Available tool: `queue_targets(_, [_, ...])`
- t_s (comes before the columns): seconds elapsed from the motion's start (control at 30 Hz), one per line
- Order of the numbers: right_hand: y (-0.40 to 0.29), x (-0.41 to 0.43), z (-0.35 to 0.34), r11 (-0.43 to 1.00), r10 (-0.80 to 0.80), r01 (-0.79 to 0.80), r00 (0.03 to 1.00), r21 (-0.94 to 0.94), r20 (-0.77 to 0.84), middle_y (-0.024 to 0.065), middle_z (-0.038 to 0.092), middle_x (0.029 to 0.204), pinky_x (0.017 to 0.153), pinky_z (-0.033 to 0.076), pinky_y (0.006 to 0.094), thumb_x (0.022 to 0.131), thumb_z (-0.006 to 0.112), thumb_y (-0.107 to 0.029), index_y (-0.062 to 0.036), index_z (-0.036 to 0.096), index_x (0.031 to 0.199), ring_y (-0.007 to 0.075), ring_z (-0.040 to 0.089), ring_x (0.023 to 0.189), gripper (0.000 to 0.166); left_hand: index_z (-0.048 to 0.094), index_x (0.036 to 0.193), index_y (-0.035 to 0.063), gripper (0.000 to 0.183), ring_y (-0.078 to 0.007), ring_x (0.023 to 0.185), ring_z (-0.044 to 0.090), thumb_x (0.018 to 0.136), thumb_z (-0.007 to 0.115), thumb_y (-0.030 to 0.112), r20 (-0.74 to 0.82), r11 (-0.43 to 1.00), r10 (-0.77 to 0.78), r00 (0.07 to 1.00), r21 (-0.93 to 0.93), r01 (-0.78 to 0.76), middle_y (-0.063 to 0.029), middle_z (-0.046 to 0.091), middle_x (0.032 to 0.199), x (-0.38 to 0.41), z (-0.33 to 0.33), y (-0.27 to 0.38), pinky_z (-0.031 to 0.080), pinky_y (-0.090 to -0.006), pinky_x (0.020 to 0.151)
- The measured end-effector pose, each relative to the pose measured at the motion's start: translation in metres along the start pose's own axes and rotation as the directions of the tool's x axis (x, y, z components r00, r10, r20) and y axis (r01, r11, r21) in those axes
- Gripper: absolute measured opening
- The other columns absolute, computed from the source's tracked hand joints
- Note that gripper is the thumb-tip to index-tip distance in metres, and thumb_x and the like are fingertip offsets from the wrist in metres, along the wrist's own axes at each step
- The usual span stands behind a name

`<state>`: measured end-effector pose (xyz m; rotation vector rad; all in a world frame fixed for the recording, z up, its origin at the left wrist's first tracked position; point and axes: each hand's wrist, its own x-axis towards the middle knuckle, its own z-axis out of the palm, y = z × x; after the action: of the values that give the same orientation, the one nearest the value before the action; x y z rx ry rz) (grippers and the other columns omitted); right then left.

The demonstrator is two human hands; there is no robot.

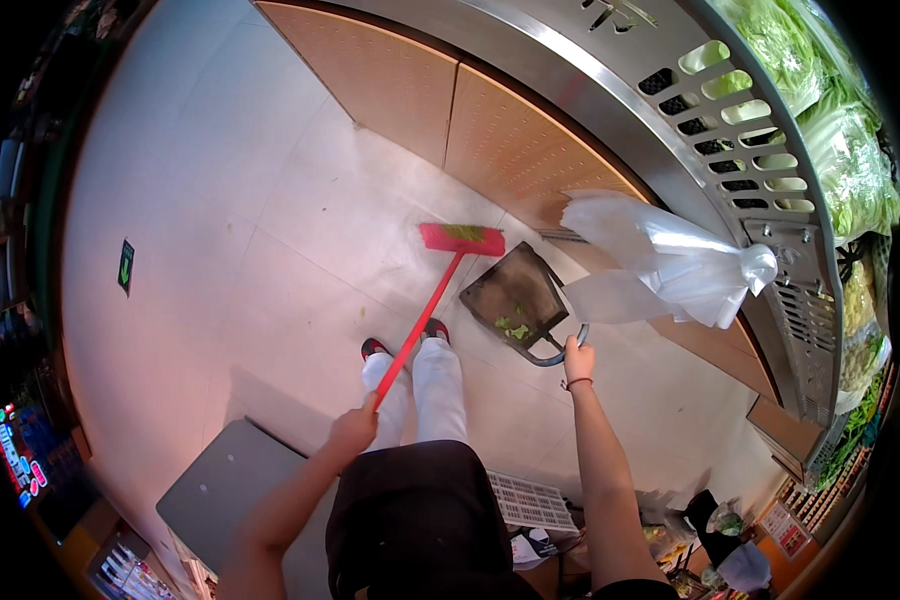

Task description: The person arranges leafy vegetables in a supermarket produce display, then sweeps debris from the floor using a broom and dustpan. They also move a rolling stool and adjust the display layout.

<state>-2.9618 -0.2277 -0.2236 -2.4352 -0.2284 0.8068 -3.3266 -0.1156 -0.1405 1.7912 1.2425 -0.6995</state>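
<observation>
My left hand is closed around the red handle of a broom. The broom's red head, with greenish bristles, lies on the floor to the left of a dark long-handled dustpan. Several green leaf scraps lie inside the pan. My right hand grips the dustpan's grey curved handle. A red band circles my right wrist.
A metal produce rack with wrapped leafy vegetables stands at the right, plastic bags hanging from it. Wooden panels run below. A grey flat-topped object and a white crate are near my body.
</observation>
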Motion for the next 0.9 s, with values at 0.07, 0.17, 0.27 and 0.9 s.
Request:
queue_targets(0.07, [0.0,-0.005,-0.002,1.0,-0.009,0.009,0.999,-0.009,0.04,0.0102,0.043,0.043,0.041,0.034,0.0322,0.07,0.046,-0.025,0.005,0.044,0.05,0.0152,0.042,0.041,0.036,0.03,0.109,0.0131,0.031,-0.036,0.055,0.053,0.08,0.038,0.021,0.023,0.999,0.018,1.0,0.032,-0.019,-0.02,0.053,0.059,-0.023,-0.034,-0.029,0.04,-0.0465,0.052])
queue_targets(0.17, [0.005,-0.008,-0.005,0.998,-0.018,0.022,0.997,-0.061,0.075,0.0089,0.043,0.043,0.041,0.034,0.0315,0.069,0.046,-0.025,0.0048,0.045,0.051,0.0148,0.043,0.042,0.035,0.029,0.108,0.0148,0.03,-0.028,0.045,0.051,0.081,0.04,0.021,0.073,0.975,-0.12,0.99,-0.176,0.132,-0.0133,0.05,0.053,-0.065,-0.069,-0.038,0.04,-0.0388,0.042])
queue_targets(0.27, [0.008,-0.014,-0.003,0.995,-0.032,0.042,0.993,-0.086,0.114,0.007,0.045,0.044,0.04,0.034,0.03,0.069,0.045,-0.026,0.0038,0.048,0.052,0.0147,0.043,0.041,0.034,0.029,0.107,0.0145,0.028,-0.019,0.037,0.047,0.082,0.039,0.021,0.108,0.866,-0.283,0.953,-0.398,0.302,-0.0067,0.044,0.047,-0.069,-0.062,-0.03,0.038,-0.0306,0.034])
queue_targets(0.9, [0.006,-0.019,-0.021,0.984,-0.099,0.124,0.978,-0.131,0.182,0.0075,0.044,0.044,0.04,0.035,0.03,0.069,0.046,-0.024,0.0053,0.047,0.052,0.0139,0.043,0.042,0.034,0.029,0.108,0.0151,0.027,-0.0091,0.031,0.03,0.084,0.037,0.024,0.398,0.502,-0.27,0.877,-0.719,0.48,-0.0022,0.035,0.05,-0.138,-0.079,-0.017,0.027,-0.0225,0.03])
